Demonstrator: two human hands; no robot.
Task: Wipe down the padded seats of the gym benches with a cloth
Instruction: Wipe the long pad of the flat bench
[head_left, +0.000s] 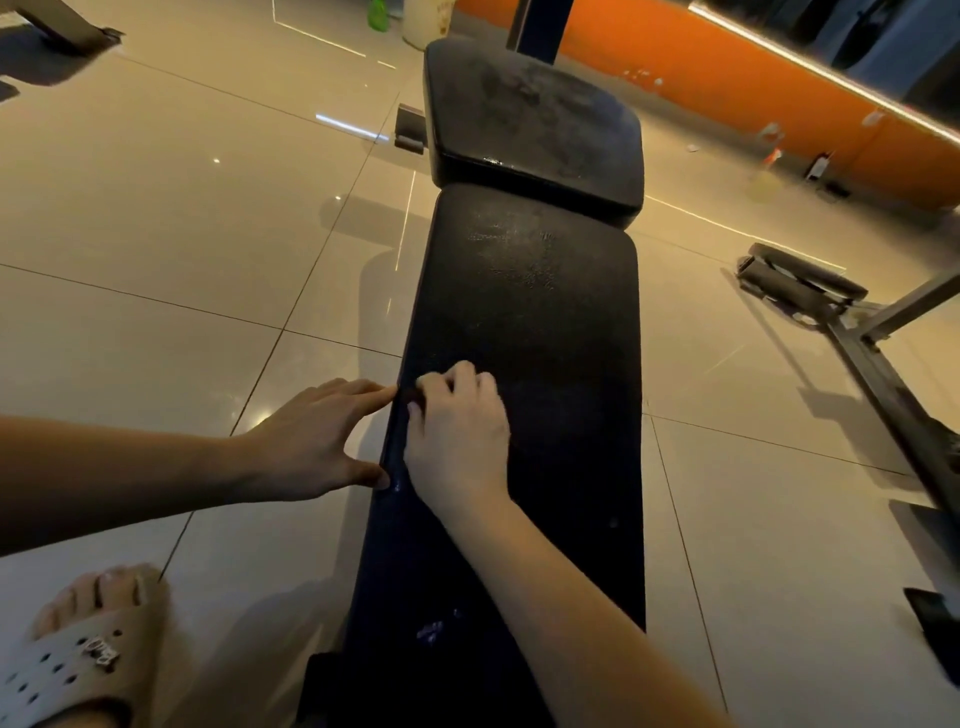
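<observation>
beige perforated sandal (78, 670), toes showing, stands on the glossy floor tiles (156, 234) just left of the near end of the long pad (545, 322) of a black gym bench; the person seems to have stepped in close to reach over it. pale smudges (431, 631) mark the long pad's near stretch, so this part likely still needs wiping.

further up, the left hand (311, 436) comes in from the left of the long pad, fingers straight and spread. its fingertips and thumb touch the pad's left side edge, probably to steady the bench. just beside it, on top of the long pad at that same edge, the right hand (457, 431) lies knuckles up with fingers curled. something dark sits under the fingertips, but against the black vinyl it cannot be told whether that is the cloth, or whether the fingers pinch anything. no cloth shows plainly anywhere.

at the long pad's far end the shorter seat pad (530, 119) sits a little higher, its top dulled by dusty blotches, so it looks unwiped too. right of the long pad, well apart, lie a grey machine frame (883, 374) and a black roller (800, 275). far behind the long pad are an orange wall (727, 78) and a green bottle (379, 13).
</observation>
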